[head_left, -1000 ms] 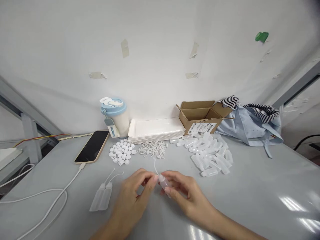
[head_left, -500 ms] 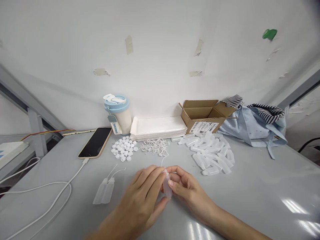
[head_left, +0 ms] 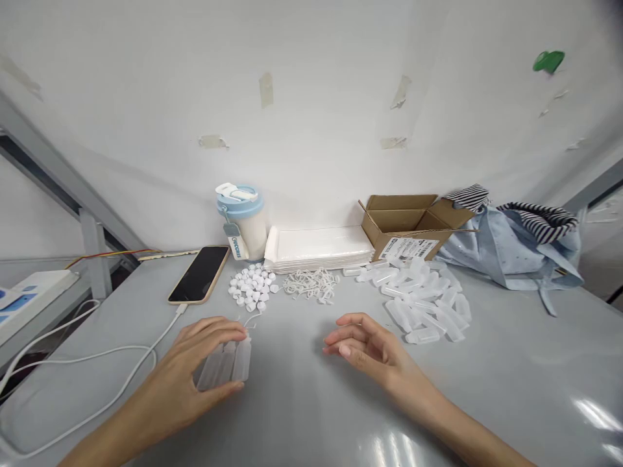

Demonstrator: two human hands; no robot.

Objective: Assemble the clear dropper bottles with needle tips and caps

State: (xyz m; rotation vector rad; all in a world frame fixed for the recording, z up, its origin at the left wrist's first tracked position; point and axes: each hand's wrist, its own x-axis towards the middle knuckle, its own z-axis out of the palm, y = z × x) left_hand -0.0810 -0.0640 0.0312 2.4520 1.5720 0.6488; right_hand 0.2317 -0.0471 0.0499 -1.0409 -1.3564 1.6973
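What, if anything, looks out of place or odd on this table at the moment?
Nothing is spilled or broken. The oddities are personal items on the worktable: a phone on its charging cable, a drink tumbler and a bundle of clothing at the right rear. Torn tape scraps cling to the wall.

My left hand (head_left: pixel 195 366) covers most of the bottles (head_left: pixel 242 360), so I can't count them or tell whether it grips any. The cable (head_left: pixel 168 324) runs off the left edge. The print on the carton (head_left: pixel 413 224) is too small to read.
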